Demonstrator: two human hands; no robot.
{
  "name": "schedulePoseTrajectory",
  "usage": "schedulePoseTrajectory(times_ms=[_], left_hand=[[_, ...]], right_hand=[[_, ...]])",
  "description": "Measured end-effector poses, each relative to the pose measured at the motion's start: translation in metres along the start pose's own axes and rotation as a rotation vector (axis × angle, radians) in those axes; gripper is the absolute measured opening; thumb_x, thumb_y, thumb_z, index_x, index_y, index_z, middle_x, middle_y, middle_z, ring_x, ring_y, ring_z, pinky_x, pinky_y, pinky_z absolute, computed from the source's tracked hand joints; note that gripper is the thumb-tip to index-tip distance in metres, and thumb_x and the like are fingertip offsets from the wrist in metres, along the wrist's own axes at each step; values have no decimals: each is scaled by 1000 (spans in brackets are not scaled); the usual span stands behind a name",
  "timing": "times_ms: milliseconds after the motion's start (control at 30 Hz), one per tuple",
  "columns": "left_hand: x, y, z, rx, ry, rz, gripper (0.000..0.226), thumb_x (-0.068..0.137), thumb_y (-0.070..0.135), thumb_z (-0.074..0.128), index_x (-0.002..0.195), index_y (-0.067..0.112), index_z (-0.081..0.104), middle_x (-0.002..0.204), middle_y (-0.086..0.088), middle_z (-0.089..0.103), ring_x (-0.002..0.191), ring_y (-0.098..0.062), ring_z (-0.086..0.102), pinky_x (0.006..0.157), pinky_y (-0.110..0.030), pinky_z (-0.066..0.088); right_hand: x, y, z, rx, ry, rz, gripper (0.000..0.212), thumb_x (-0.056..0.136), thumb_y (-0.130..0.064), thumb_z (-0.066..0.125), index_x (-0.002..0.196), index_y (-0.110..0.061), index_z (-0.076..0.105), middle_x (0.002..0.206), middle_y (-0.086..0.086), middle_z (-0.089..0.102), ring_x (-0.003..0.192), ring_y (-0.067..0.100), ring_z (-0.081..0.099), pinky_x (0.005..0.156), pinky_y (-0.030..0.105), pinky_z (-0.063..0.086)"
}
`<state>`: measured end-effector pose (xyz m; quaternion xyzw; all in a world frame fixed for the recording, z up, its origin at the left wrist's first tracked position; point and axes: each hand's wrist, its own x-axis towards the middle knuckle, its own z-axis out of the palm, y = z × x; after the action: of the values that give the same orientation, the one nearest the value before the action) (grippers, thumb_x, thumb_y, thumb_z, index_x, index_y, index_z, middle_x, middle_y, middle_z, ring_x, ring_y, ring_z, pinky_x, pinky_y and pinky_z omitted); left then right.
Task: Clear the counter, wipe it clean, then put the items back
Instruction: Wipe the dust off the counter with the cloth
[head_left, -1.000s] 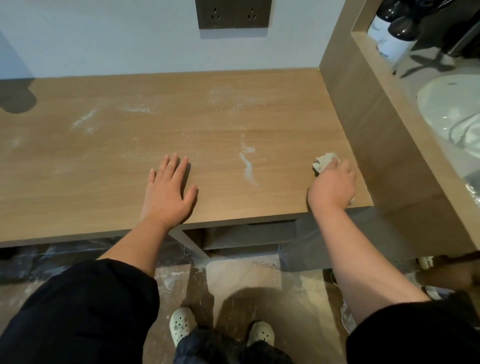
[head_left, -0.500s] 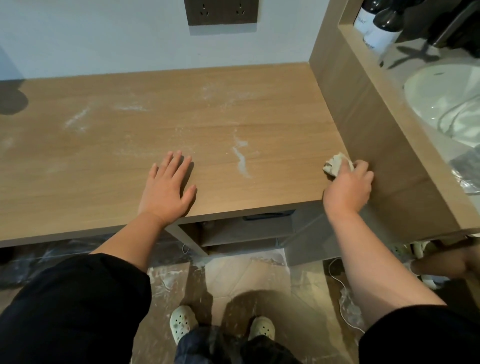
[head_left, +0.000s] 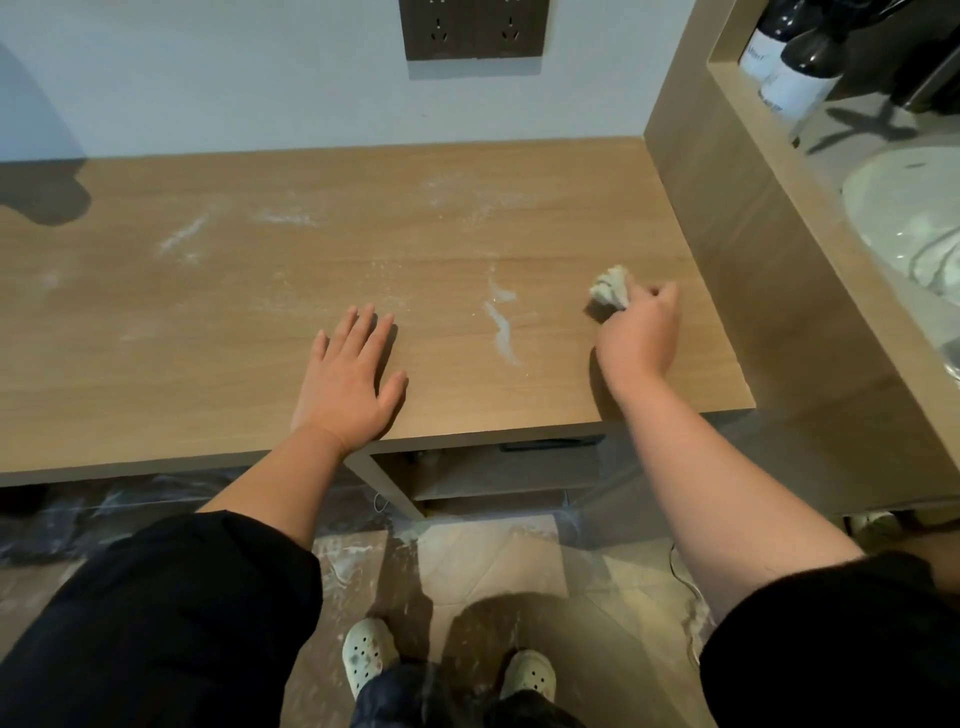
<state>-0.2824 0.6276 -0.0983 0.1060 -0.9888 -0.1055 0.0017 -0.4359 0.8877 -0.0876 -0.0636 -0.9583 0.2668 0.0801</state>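
Observation:
The wooden counter (head_left: 156, 338) carries white powder smears, with one thick streak (head_left: 500, 325) between my hands and fainter patches (head_left: 182, 236) further back on the left. My left hand (head_left: 350, 382) lies flat on the counter near its front edge, fingers straight and spread. My right hand (head_left: 641, 332) grips a crumpled whitish cloth (head_left: 609, 285) and holds it against the counter near the right end, just right of the streak. Part of the cloth is hidden inside my fist.
A raised wooden partition (head_left: 753, 249) bounds the counter on the right; behind it stand dark bottles (head_left: 795, 67) and a white sink basin (head_left: 914, 218). A dark wall socket plate (head_left: 474, 28) sits above the counter. Below lie a shelf and a dusty floor.
My right hand with the cloth has moved from the counter's front right corner back and a little left, onto the surface. The left hand stayed flat in place.

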Motion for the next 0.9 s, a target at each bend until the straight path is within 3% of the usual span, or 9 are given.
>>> schedulePoseTrajectory(times_ms=[67,133,200,367,500,600,833,900], left_hand=[[2,-1,0,-14,-5,-34,66,99,49,27,156,22,8,163,-2,3,150,-17,-5,122,-44,1],[3,-3,1,-27,-1,-74,66,100,47,30,156,23,6,164,-2,1,150,-16,-7,122,-43,1],[3,-3,1,-34,7,-97,67,100,48,30,156,23,4,163,-1,0,150,-16,-8,122,-43,0],[13,-4,-2,5,-13,-110,69,99,53,25,155,25,-5,162,0,-14,148,-16,-18,121,-42,-6],[32,-16,-2,6,9,-157,67,99,55,14,155,25,-6,162,-1,-14,148,-17,-17,121,-43,-4],[40,-19,-1,-69,50,-229,66,100,50,22,156,22,0,163,-1,-6,149,-16,-11,122,-42,-1],[41,-17,-2,-25,4,-221,66,99,52,19,156,24,0,163,0,-3,150,-15,-8,122,-43,1],[40,-17,-3,-15,-4,-226,66,99,52,18,156,24,0,163,1,-3,150,-14,-8,122,-43,1]], right_hand=[[5,1,1,-19,-27,-11,31,93,-10,47,124,-8,53,114,4,49,98,22,52,87,39,44],[-3,-14,10,-73,-65,-37,29,95,-13,45,123,-6,50,124,18,47,111,35,47,86,42,36],[-20,-41,18,-52,-71,-32,26,100,-20,39,122,-11,51,123,12,49,110,31,48,81,36,33],[-48,-68,40,1,-220,-362,51,86,1,51,135,-14,49,118,9,43,102,28,48,85,39,46],[18,-67,32,80,-78,-149,43,85,4,43,122,-9,60,119,13,43,104,35,50,89,39,43],[48,-68,40,-63,-141,-117,42,88,3,44,124,-9,59,127,14,42,108,38,51,91,40,43],[-6,-87,59,10,-383,-545,50,86,-2,52,132,-19,56,115,5,48,101,27,49,82,39,46],[-4,-89,53,108,-397,-507,46,86,2,50,127,-17,60,115,4,50,100,25,51,85,39,47]])
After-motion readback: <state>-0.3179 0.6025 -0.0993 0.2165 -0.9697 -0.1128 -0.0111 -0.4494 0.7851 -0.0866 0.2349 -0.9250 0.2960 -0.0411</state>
